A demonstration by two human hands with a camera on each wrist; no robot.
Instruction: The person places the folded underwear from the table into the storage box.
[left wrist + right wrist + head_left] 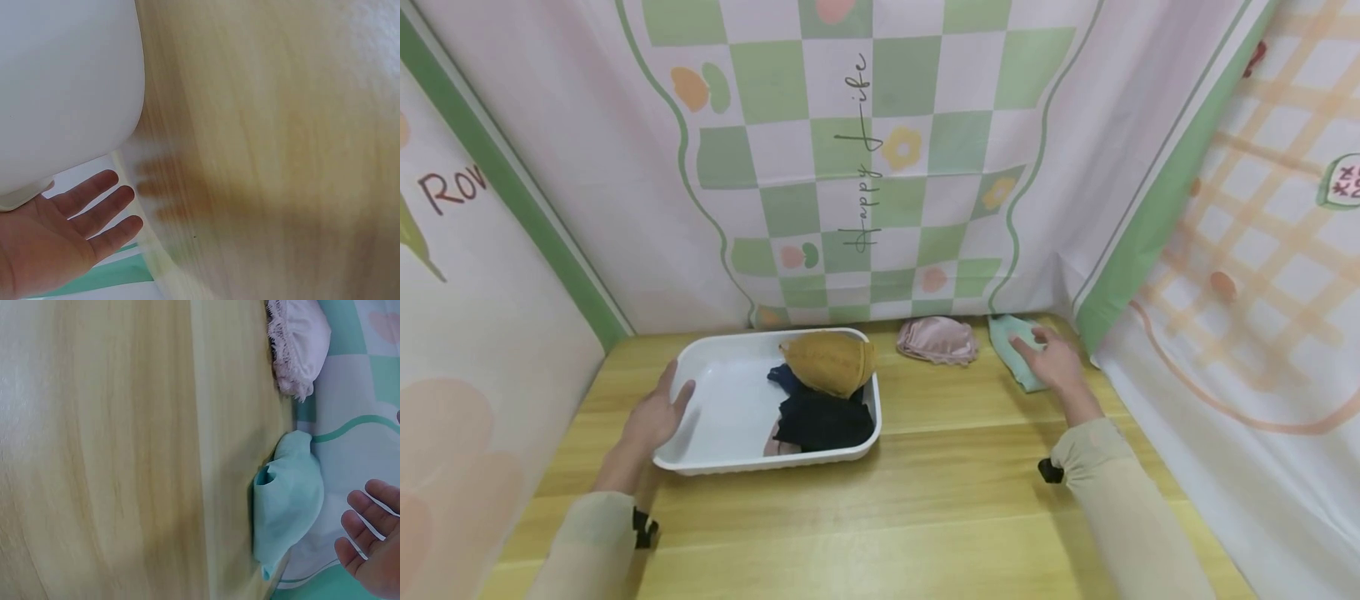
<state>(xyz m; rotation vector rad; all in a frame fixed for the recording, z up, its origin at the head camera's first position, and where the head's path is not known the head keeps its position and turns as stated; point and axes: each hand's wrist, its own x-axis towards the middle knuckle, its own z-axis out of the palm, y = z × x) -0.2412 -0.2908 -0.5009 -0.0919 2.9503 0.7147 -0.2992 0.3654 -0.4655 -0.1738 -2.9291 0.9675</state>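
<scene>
On the table (850,525), far over to the right and close to the checked back sheet (775,208): a soft mint-green cloth (290,503), puffed up and folded. Just by it, the right hand (1054,358), fingers loose and apart, with nothing held. In the right wrist view, a gap between fingers and cloth. Likely spread like that to fit around something floppy.

Next along to the left, a pink cloth (937,339) with a lacy edge, maybe lined up with the green one for easy reach.

Then a big white tray (722,400), with a mustard cloth (829,362) partly over a black cloth (827,421), plus bits of dark blue cloth (785,379) and pale pink cloth (772,443) poking out. All bunched at the right end, maybe for being nearest to the other cloths.

At the tray's left end, the left hand (655,417), thumb over the rim, fingers straight and outside, not squeezed tight. Perhaps there to stop any sliding. Cannot tell about touching.
</scene>
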